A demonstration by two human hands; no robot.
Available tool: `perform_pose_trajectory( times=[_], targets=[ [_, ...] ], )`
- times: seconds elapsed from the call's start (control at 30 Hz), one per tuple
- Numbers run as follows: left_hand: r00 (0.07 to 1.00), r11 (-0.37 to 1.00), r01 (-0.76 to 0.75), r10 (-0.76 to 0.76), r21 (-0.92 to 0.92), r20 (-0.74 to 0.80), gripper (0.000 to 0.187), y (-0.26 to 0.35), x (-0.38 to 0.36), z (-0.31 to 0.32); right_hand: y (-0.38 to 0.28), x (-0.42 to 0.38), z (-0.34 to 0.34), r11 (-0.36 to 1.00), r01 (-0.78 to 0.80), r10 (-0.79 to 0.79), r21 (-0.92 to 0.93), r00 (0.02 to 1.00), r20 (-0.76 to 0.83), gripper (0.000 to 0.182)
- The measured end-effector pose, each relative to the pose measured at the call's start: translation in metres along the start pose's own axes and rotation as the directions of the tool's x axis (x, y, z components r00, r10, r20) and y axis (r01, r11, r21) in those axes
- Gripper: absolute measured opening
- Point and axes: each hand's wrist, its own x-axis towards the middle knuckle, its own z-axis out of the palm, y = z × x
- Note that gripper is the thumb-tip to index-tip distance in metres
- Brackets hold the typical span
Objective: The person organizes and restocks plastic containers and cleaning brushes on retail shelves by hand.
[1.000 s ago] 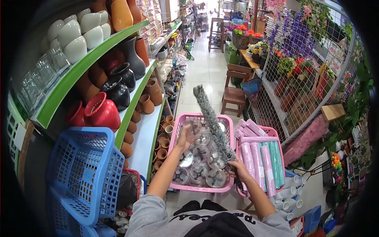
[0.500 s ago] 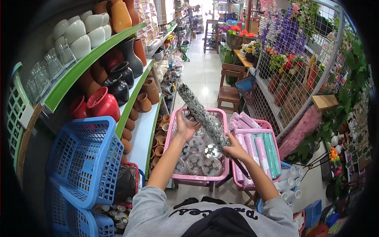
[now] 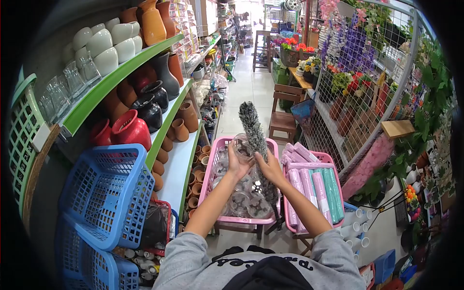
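Note:
My left hand (image 3: 239, 163) is closed around a clear plastic container (image 3: 244, 145), raised above a pink basket (image 3: 206, 186). A fluffy grey duster (image 3: 252, 123) is gripped in my right hand (image 3: 270, 170) partway along its length. Its upper end points away from me, and its lower part hangs down over the basket's right side. The duster lies right beside the container; whether they touch is hard to tell. Inside the basket are several more clear round containers (image 3: 239, 204) with dark patterns on them.
To the right stands a second pink basket (image 3: 289, 220) with wrapped pink and green rolls (image 3: 331, 188). Blue baskets (image 3: 104, 193) are stacked at the left, by shelves of vases and pots (image 3: 131, 129). A wooden chair (image 3: 282, 121) stands ahead, beside a wire rack (image 3: 367, 96).
My right hand has moved up and left, gripping the duster higher along its length. The duster is now steeper and its tip has shifted right. My left hand has moved slightly right with the container.

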Motion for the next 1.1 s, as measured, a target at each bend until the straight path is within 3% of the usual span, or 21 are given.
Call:
perform_pose_trajectory(
  times=[0.1, 0.17, 0.23, 0.3, 0.4, 0.43, 0.53, 0.63, 0.77, 0.83, 0.9, 0.97, 1.03, 1.07, 1.1],
  targets=[
    [1.0, 1.0, 0.012, -0.012, -0.02, 0.005, 0.067, 0.006, -0.002, -0.006, 0.022, 0.017, -0.011, 0.992, 0.103, -0.093, -0.075, 0.987, 0.134, 0.047],
    [0.998, 1.0, 0.012, -0.013, -0.015, -0.062, 0.064, 0.011, -0.004, -0.007, 0.009, 0.014, -0.014, 0.988, 0.152, -0.149, -0.024, 0.984, 0.098, 0.048],
    [0.998, 1.0, 0.013, -0.015, -0.026, -0.065, 0.062, 0.016, -0.006, -0.01, 0.0, 0.018, -0.017, 0.94, 0.341, -0.341, -0.012, 0.94, -0.018, 0.052],
    [0.998, 1.0, 0.004, -0.005, -0.025, -0.057, 0.061, 0.021, -0.007, -0.011, -0.008, 0.018, -0.029, 0.945, 0.326, -0.326, -0.014, 0.945, 0.03, 0.059],
    [0.992, 0.999, -0.031, 0.035, 0.033, -0.118, 0.06, 0.034, -0.014, -0.005, -0.035, 0.009, -0.046, 0.932, 0.275, -0.224, -0.235, 0.949, 0.221, 0.052],
    [0.992, 0.999, -0.031, 0.035, 0.035, -0.119, 0.06, 0.037, -0.014, -0.008, -0.04, 0.005, -0.049, 0.933, 0.276, -0.225, -0.233, 0.949, 0.221, 0.052],
    [0.997, 0.991, -0.079, 0.081, 0.105, -0.013, 0.06, 0.042, -0.013, -0.012, -0.044, 0.0, -0.052, 0.824, 0.308, -0.096, -0.476, 0.903, 0.419, 0.048],
    [0.998, 0.997, -0.007, 0.011, 0.073, -0.065, 0.061, 0.037, -0.017, -0.009, -0.05, 0.001, -0.051, 0.789, 0.241, -0.079, -0.565, 0.952, 0.295, 0.045],
    [0.997, 0.997, -0.068, 0.069, 0.033, -0.025, 0.062, 0.04, -0.011, -0.019, -0.052, -0.003, -0.053, 0.884, 0.188, 0.023, -0.428, 0.897, 0.441, 0.043],
    [0.991, 0.989, -0.13, 0.127, 0.077, 0.035, 0.06, 0.04, -0.013, -0.024, -0.05, -0.001, -0.07, 0.789, 0.336, -0.003, -0.514, 0.839, 0.545, 0.041],
    [0.996, 0.99, -0.082, 0.085, 0.116, -0.021, 0.06, 0.039, -0.022, -0.02, -0.053, 0.005, -0.077, 0.718, 0.327, 0.06, -0.614, 0.85, 0.523, 0.042],
    [0.995, 0.987, -0.065, 0.075, 0.149, -0.06, 0.06, 0.032, -0.023, -0.014, -0.053, 0.004, -0.071, 0.718, 0.293, -0.078, -0.631, 0.935, 0.345, 0.042],
    [0.988, 0.973, -0.086, 0.112, 0.215, -0.11, 0.06, 0.031, -0.02, -0.01, -0.052, -0.005, -0.063, 0.764, 0.277, -0.086, -0.583, 0.939, 0.333, 0.043],
    [0.999, 0.977, -0.049, 0.049, 0.208, 0.004, 0.06, 0.033, -0.018, -0.015, -0.05, -0.009, -0.059, 0.833, 0.292, -0.088, -0.469, 0.908, 0.41, 0.043],
    [0.998, 0.977, -0.056, 0.056, 0.207, 0.004, 0.06, 0.034, -0.018, -0.016, -0.047, -0.013, -0.056, 0.889, 0.298, -0.101, -0.347, 0.868, 0.486, 0.043]
  ],
)
